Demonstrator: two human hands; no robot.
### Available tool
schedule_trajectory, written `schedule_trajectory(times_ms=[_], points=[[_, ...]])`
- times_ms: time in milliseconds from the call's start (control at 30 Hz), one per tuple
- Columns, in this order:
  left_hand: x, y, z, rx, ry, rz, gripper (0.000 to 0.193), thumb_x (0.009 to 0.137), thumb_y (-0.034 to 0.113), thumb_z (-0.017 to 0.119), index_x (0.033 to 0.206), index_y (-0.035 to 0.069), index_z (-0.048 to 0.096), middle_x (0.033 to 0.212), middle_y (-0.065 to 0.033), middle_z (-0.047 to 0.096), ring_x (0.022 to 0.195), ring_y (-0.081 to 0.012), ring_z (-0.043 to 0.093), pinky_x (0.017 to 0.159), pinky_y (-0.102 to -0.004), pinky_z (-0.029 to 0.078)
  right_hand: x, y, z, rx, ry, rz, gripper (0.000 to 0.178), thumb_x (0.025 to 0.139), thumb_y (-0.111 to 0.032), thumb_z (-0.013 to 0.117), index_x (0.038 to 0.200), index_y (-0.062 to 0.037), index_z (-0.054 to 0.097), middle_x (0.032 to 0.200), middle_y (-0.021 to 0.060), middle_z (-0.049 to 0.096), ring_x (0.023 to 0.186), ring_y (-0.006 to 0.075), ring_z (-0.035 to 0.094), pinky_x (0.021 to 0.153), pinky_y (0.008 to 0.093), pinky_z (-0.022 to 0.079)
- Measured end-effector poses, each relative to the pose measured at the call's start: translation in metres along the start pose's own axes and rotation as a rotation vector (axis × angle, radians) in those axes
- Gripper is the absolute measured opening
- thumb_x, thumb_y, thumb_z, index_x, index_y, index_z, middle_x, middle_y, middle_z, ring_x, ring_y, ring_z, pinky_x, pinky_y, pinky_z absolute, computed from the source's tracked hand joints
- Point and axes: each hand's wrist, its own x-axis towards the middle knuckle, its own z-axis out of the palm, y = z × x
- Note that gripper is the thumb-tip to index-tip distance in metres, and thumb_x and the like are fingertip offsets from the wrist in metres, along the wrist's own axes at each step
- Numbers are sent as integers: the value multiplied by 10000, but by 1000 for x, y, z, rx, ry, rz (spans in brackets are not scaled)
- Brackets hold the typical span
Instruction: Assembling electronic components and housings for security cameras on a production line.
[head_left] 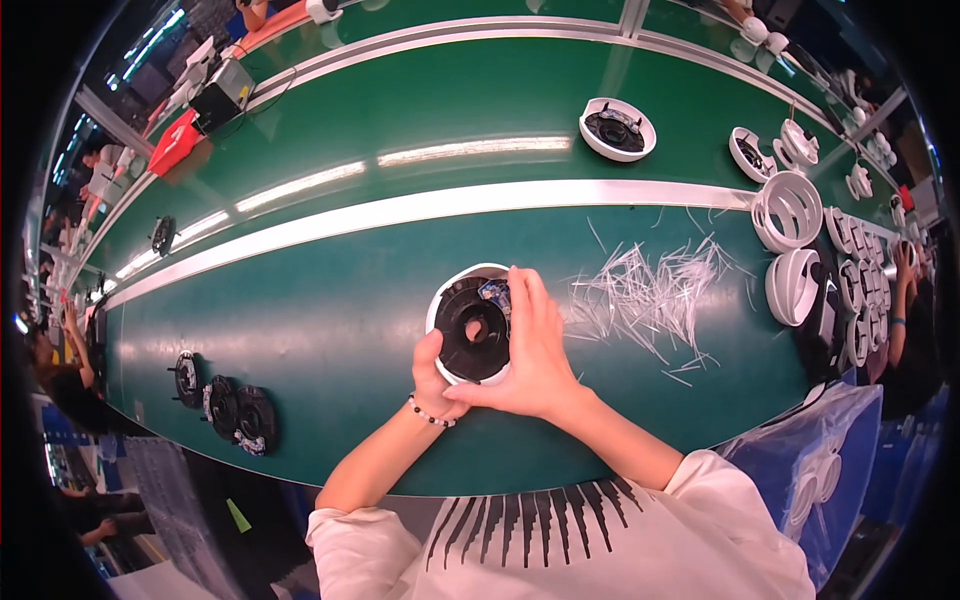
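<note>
Both my hands hold a white round housing [437, 300] above the green bench, with a black disc [458, 352] seated inside it. A small blue circuit board [494, 292] sits at the disc's upper right, partly covered by fingers. My left hand [430, 378] grips the lower left rim, its thumb up along the side and its other fingers mostly hidden underneath. A bit of skin shows through the disc's centre hole. My right hand [538, 345] is closed round the right side, fingers along the rim and over the disc's edge.
Thin white strips [665, 295] lie heaped to the right. Several black discs [255, 418] rest at the left. White rings [787, 210] and housings [792, 287] are stacked at the right edge. Beyond the pale rail [430, 208], another filled housing [618, 130] stands on the green surface.
</note>
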Motion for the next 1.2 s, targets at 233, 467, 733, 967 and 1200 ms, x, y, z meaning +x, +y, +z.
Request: schedule_trajectory(times_ms=[233,467,733,967,1200], points=[[5,-5,7,-53,46,45,594,712,385,467,1167,18,362,1135,-132,450,1036,-240,460,887,-364,381,-2,3,2,4,77,-40,1103,443,-437,726,1229,55,129,1207,217,221,1042,381,306,864,456,256],[13,-9,-6,-158,211,-28,612,672,337,432,1184,10,362,1180,-137,424,1088,-257,420,943,-368,317,1,11,13,-54,236,-275,1031,522,-489,686,1261,23,182,1266,241,240,1158,390,260,944,459,211],[2,11,7,-145,87,-229,469,760,502,381,1020,136,515,799,-26,567,725,-169,569,653,-353,483,-17,26,-33,-226,-12,-804,565,661,-137,615,1164,-38,376,1215,189,370,1129,365,346,956,529,175],[-11,10,0,211,-9,-398,556,780,471,324,1089,26,450,873,-118,597,597,-194,611,387,-279,501,-27,12,-66,-45,50,-920,182,737,44,477,895,13,561,892,145,583,863,314,562,812,437,425],[35,21,17,87,-18,-365,497,809,441,319,1004,15,483,788,-161,600,579,-267,611,406,-343,523,-35,9,-81,-259,349,-600,513,703,-182,640,1119,37,435,1137,217,455,1071,393,405,905,467,311]])
